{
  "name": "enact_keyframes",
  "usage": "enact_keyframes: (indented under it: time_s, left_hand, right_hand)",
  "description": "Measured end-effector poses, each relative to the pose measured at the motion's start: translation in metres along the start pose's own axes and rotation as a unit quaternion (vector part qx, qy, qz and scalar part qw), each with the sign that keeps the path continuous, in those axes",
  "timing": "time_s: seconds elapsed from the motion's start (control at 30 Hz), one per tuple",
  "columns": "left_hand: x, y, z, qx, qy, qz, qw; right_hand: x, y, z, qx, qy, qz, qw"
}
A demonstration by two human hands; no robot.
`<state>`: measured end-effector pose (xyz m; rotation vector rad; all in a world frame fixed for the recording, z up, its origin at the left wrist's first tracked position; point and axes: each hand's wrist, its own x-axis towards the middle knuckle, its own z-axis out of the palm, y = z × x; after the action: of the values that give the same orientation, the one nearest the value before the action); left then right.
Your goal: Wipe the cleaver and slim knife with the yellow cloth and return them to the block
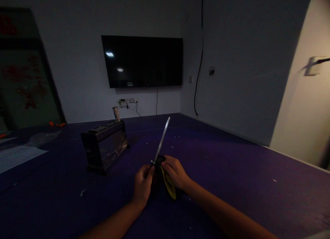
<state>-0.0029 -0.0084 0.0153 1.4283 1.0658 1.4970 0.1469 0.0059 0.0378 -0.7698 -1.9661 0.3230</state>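
Near the lower middle of the head view, a long, thin metal rod (162,138) points up and slightly right, with a small collar at its lower end. My left hand (143,184) is closed around the dark base of this rod, thumb on top. Right beside it, my right hand (176,172) grips a black-and-yellow object (168,184) whose curved yellow edge hangs below the fingers. Its kind is hard to make out in the dim light. The two hands are close together, and I cannot tell whether the rod and the black-and-yellow object are joined.
A black slotted stand with clear sides (110,146) stands at left, a patterned handle (116,114) rising from it. Paper (20,156) and clear plastic (43,138) lie at far left on the purple surface (227,184). White scraps are scattered about. A television (144,62) hangs behind.
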Motion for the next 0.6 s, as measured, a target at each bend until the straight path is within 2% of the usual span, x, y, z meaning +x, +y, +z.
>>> enact_keyframes:
  time_s: [0.17,0.47,0.6]
  left_hand:
    - [-0.002,0.003,0.000,0.046,0.002,0.044,0.998]
    - [0.005,-0.009,-0.002,0.110,0.074,0.090,0.987]
    - [0.015,0.002,-0.010,0.175,0.115,0.132,0.969]
  right_hand:
    - [-0.001,0.001,-0.001,-0.032,-0.007,-0.013,0.999]
    - [-0.005,-0.006,-0.007,-0.094,-0.001,-0.100,0.990]
    - [-0.006,-0.004,-0.007,-0.117,-0.031,-0.124,0.985]
